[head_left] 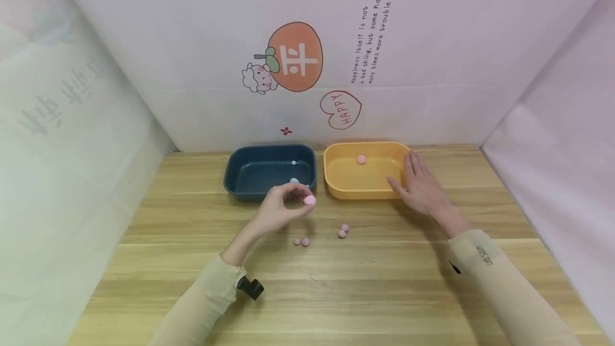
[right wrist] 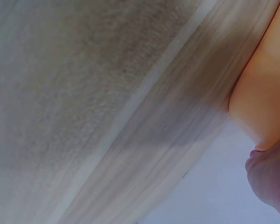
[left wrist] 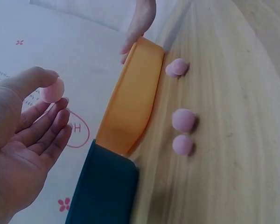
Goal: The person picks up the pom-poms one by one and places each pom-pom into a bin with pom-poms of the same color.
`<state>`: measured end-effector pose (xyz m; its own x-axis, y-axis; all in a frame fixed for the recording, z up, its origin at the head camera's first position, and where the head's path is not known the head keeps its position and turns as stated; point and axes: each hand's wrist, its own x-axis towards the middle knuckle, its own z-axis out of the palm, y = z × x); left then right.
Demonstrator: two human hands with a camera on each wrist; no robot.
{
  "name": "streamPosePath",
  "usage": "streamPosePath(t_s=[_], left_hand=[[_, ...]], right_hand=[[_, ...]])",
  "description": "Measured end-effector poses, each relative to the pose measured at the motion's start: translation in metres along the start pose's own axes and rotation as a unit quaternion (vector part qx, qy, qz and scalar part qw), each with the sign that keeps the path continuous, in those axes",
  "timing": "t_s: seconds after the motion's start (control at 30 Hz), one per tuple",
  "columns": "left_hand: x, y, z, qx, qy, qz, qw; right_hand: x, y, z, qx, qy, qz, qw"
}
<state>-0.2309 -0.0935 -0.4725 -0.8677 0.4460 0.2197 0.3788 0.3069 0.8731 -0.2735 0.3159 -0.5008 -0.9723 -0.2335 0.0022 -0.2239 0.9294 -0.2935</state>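
Note:
Thumb and fingertips of my left hand (head_left: 276, 211) pinch a pink ball (head_left: 309, 200) above the table, by the near right corner of a dark blue bin (head_left: 240, 195). The left wrist view shows this ball (left wrist: 52, 90) between thumb and fingers. My right hand (head_left: 423, 187) rests at the right end of a yellow bin (head_left: 360, 195), fingers straight along its side and thumb over the rim. One pink ball (head_left: 361, 159) lies inside the yellow bin. Small pale balls (head_left: 294, 181) lie in the blue bin. Two pairs of pink balls (head_left: 306, 242) sit on the table before the bins.
Both bins stand side by side at the back of the wooden table (head_left: 336, 292), close to a white printed cloth (head_left: 423, 68). More white cloth (head_left: 567, 95) hangs along the left and right sides. A black strap device (head_left: 251, 287) is on the left wrist.

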Motion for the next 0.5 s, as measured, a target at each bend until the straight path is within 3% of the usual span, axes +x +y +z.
streamPosePath(t_s=[0.5], left_hand=[[0.048, 0.007, 0.014, -0.015, 0.008, 0.011, 0.9998]], right_hand=[[-0.001, 0.001, 0.003, 0.0, 0.012, 0.001, 0.9999]])
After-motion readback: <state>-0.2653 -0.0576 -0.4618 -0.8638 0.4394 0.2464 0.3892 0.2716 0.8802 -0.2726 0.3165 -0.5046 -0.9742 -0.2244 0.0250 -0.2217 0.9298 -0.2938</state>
